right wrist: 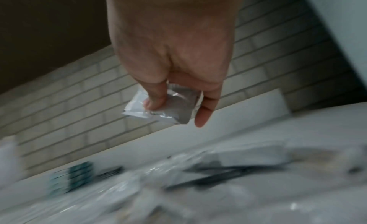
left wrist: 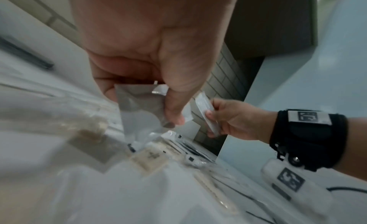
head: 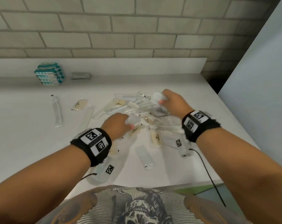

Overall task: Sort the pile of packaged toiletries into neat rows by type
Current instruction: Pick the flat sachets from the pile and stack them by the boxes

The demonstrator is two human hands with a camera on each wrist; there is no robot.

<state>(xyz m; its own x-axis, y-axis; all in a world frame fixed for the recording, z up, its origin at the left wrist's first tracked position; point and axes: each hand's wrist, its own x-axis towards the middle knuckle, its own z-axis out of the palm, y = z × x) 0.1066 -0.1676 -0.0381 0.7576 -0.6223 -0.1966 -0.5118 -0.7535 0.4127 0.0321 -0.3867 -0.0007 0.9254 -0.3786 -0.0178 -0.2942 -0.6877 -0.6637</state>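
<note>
A loose pile of clear-wrapped toiletries (head: 141,113) lies mid-counter: combs, toothbrush packs and cream soap sachets. My left hand (head: 119,126) hovers over the pile's near side and pinches a small clear packet (left wrist: 139,108) between thumb and fingers. Over the far side of the pile, my right hand (head: 172,101) grips another small white packet (right wrist: 168,105), seen in the head view as a white packet (head: 156,97). Both packets are lifted off the counter.
A stack of teal-and-white packs (head: 49,73) and a grey packet (head: 81,75) sit by the back wall. Two long clear sleeves (head: 57,110) and a soap sachet (head: 79,105) lie left of the pile. A tall white panel (head: 258,94) bounds the right; the counter edge (head: 153,186) is near my body.
</note>
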